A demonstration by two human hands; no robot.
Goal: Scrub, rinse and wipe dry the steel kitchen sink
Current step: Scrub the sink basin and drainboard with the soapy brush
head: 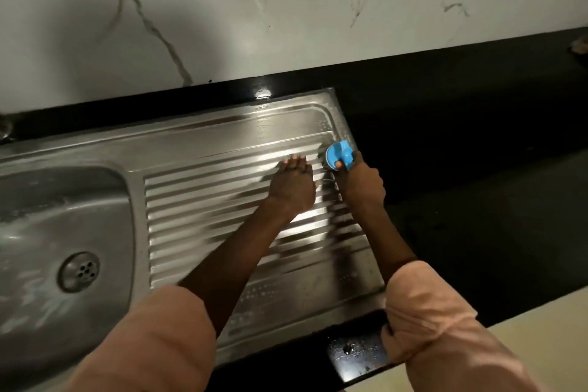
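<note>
Sink basin cut off by left and bottom edges; wet surface smeared by motion blur. Tap base only sliver at left edge, rest out of view. Blue scrubber partly covered by right hand; its scrubbing face hidden against drainboard. Right fingers mostly hidden behind scrubber handle. Small object on worktop at far right edge cropped, too dark to identify. Both sleeves run off bottom edge.

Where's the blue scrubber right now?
In the head view, the blue scrubber is in the right hand, at the drainboard's far right edge, beside the flat left hand.
</note>
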